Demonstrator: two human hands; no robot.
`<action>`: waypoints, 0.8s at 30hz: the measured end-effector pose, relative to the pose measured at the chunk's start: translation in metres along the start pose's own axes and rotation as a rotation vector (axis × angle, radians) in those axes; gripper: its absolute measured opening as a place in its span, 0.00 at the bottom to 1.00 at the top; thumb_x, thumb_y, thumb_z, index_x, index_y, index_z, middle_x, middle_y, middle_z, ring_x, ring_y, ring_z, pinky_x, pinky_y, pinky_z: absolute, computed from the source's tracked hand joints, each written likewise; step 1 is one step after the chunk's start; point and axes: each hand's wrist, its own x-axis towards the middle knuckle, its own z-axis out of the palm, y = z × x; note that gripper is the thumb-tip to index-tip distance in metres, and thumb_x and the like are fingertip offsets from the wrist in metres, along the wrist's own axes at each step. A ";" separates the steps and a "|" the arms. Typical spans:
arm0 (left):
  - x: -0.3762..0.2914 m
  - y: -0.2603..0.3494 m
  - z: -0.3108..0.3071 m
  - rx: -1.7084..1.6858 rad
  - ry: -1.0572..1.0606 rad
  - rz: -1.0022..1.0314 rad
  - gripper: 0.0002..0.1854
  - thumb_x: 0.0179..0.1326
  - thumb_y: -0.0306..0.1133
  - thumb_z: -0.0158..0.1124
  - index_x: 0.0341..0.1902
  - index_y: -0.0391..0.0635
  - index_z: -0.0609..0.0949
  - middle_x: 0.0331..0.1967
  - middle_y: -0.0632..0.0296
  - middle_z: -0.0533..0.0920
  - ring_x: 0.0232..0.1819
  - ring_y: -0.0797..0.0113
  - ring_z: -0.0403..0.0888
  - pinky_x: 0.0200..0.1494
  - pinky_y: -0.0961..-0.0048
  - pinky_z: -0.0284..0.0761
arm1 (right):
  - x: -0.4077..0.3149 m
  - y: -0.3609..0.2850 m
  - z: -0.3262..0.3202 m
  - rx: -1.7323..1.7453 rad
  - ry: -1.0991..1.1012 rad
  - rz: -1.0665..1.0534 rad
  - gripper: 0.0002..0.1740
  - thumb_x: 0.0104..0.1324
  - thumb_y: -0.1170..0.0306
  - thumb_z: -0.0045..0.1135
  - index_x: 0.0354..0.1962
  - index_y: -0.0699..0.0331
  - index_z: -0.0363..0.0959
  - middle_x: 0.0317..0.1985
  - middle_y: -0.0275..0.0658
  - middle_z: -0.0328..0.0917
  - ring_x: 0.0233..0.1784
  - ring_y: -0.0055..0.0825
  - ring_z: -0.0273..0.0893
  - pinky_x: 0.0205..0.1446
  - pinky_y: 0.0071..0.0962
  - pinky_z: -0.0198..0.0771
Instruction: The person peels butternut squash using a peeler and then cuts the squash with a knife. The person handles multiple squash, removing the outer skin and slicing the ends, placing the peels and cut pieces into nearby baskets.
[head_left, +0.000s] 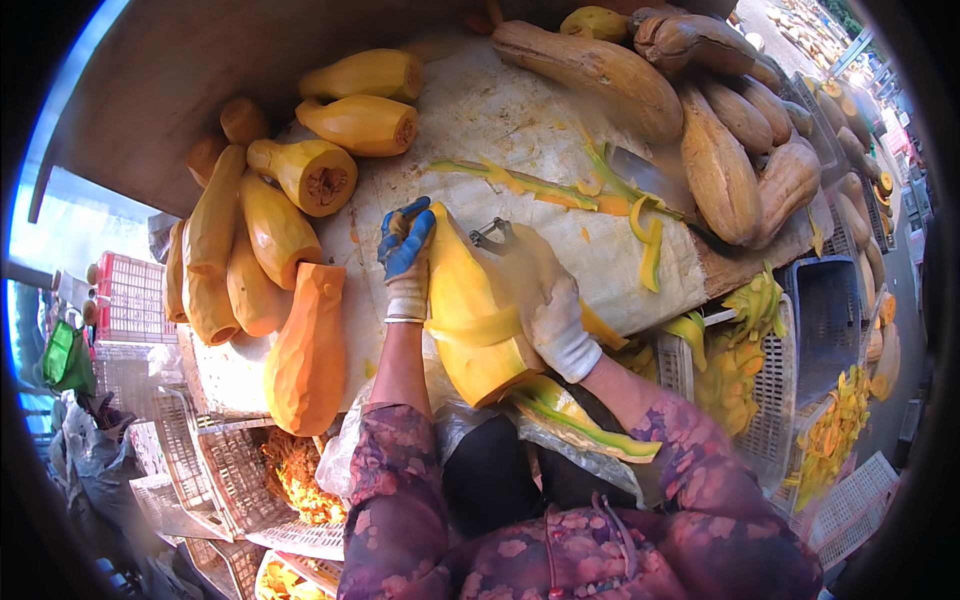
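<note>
My left hand (406, 247), in a blue-and-white work glove, holds the far end of a partly peeled pumpkin (469, 300), which slants towards my lap. On its right side my right hand (547, 300), in a white glove, is shut on a peeler (491, 235); blur hides part of the fingers. A wide strip of peel (480, 328) lies across the pumpkin. Below its cut end, a green-edged peel strip (592, 431) rests over clear plastic at my lap. More peel strips (555, 193) lie on the covered table (465, 217) beyond my hands.
Peeled pumpkins (281, 217) are grouped at left, with a deeper orange one (306, 360) near the edge. Unpeeled pumpkins (720, 165) are piled at back right, beside a broad dark blade (649, 176). Crates of peelings (724, 382) and a crate of pulp (300, 480) stand below the table.
</note>
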 end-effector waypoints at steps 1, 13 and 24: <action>0.001 0.000 0.001 -0.118 -0.013 -0.028 0.15 0.67 0.30 0.63 0.55 0.38 0.81 0.49 0.62 0.81 0.50 0.72 0.77 0.58 0.77 0.71 | 0.007 0.000 0.000 -0.044 -0.048 0.028 0.23 0.73 0.61 0.53 0.59 0.66 0.69 0.47 0.57 0.80 0.50 0.54 0.81 0.54 0.40 0.75; 0.001 -0.006 0.004 -0.167 0.012 -0.107 0.13 0.69 0.32 0.61 0.52 0.41 0.82 0.46 0.64 0.82 0.48 0.73 0.76 0.58 0.76 0.70 | 0.063 -0.032 -0.005 -0.856 -0.696 -0.084 0.19 0.75 0.56 0.40 0.42 0.62 0.74 0.33 0.55 0.82 0.41 0.53 0.81 0.48 0.47 0.74; -0.007 0.003 0.020 -0.022 -0.017 -0.070 0.13 0.66 0.34 0.64 0.51 0.43 0.84 0.44 0.65 0.84 0.47 0.73 0.77 0.56 0.75 0.71 | -0.101 -0.125 -0.109 -0.632 -0.477 0.068 0.22 0.68 0.70 0.57 0.56 0.75 0.71 0.45 0.61 0.80 0.45 0.52 0.83 0.48 0.41 0.79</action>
